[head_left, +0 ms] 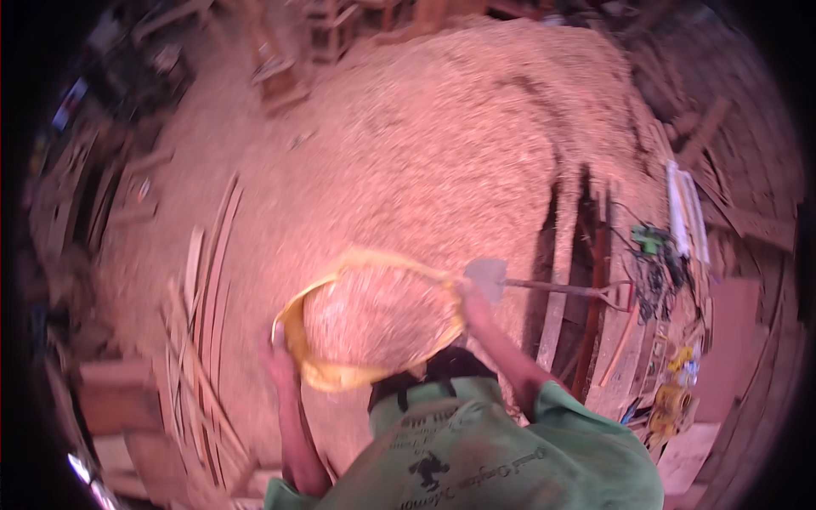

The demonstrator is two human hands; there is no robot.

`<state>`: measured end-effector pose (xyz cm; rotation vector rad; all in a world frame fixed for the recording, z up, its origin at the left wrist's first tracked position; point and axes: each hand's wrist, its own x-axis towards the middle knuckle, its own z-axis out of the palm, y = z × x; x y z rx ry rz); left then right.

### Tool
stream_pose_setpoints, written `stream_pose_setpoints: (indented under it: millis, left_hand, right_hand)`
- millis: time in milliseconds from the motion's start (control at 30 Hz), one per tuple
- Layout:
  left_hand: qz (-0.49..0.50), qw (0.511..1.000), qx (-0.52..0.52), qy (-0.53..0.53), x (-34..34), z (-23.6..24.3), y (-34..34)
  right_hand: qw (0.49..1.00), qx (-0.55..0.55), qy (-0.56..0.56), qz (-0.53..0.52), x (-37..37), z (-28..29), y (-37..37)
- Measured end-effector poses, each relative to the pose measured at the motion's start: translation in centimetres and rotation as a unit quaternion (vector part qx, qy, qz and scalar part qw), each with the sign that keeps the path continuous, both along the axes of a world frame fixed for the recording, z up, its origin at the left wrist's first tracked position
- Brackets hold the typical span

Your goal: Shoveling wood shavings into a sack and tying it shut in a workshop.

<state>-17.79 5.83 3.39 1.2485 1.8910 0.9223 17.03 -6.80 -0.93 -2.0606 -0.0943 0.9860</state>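
A yellow sack point(344, 374), its mouth held wide, is full of pale wood shavings point(378, 314) in front of my body. My left hand point(280, 353) grips the left side of its rim, and my right hand point(472, 297) grips the right side; both are somewhat blurred. Just beyond my right hand, a shovel point(552, 287) lies with its grey blade toward the sack and its handle pointing right. My green shirt fills the lower edge of the view.
A big heap of shavings point(510, 102) spreads ahead. Long thin wood strips point(212, 280) lie on the left. At the right are beams point(595, 340), a green power tool point(650, 242) with cables and a yellow tool point(671, 399). Wooden frames point(327, 30) stand at the back.
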Motion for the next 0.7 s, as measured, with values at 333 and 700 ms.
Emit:
stream_pose_setpoints:
  millis: [333, 700]
  left_hand:
    - [0.002, 0.967, -0.216, -0.136, 2.5, -2.0, -3.3]
    - [-0.078, 0.975, -0.096, -0.187, 5.1, 8.8, -5.5]
  right_hand:
    - [0.989, 0.12, 0.065, -0.054, -3.3, -2.6, -1.2]
    - [0.983, 0.17, 0.066, -0.011, 5.2, 8.2, -4.7]
